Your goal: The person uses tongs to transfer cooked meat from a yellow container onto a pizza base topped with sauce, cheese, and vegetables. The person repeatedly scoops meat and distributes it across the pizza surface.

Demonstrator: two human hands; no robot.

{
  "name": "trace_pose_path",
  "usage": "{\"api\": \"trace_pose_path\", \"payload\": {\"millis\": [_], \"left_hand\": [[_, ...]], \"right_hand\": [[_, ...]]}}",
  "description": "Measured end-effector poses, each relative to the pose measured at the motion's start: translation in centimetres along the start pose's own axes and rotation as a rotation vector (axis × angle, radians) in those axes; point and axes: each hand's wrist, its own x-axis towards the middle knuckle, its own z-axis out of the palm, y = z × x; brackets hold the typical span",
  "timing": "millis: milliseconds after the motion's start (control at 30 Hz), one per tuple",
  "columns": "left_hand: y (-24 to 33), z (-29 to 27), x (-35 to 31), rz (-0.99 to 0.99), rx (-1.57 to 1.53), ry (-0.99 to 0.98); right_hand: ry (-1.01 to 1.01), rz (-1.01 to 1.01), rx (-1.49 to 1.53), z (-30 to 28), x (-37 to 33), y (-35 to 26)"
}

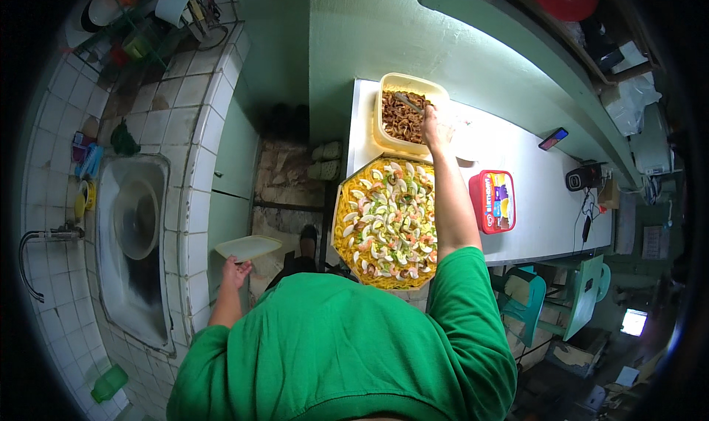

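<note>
My right hand (436,125) reaches over the far end of the white table and is closed on a grey metal utensil (408,102), perhaps tongs. The utensil's tip is in a cream plastic tub (379,129) of brown, chopped, cooked-looking food (400,118). Low at my left side, my left hand (235,272) grips the edge of a pale, shallow plastic lid (249,247). Under my right forearm sits a large octagonal tray of yellow noodles (347,192), topped with egg slices, shrimp and green pieces. My forearm hides its right side.
A red lidded tub (493,203) stands right of the noodle tray on the white table (543,229). Farther right are a phone (553,139), a black device (583,177) with cables, and a teal chair (523,299). A tiled counter with a sink (111,273) runs along my left.
</note>
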Motion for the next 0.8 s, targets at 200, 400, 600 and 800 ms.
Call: {"api": "trace_pose_path", "payload": {"millis": [200, 400, 600, 800], "left_hand": [[0.3, -0.6, 0.0, -0.031, 0.003, 0.019], [0.3, -0.5, -0.2, -0.009, 0.012, 0.043], [0.4, 0.1, 0.0, -0.005, 0.07, -0.004], [0.4, 2.0, 0.0, 0.025, 0.084, -0.053]], "right_hand": [[0.039, 0.197, 0.144, -4.8, -4.9, 0.8], [0.066, 0.007, 0.199, -10.6, -19.7, 1.2], [-0.105, 0.09, 0.282, -11.1, -28.7, -0.8], [-0.061, 0.101, 0.258, -10.3, -28.5, -0.9]]}}
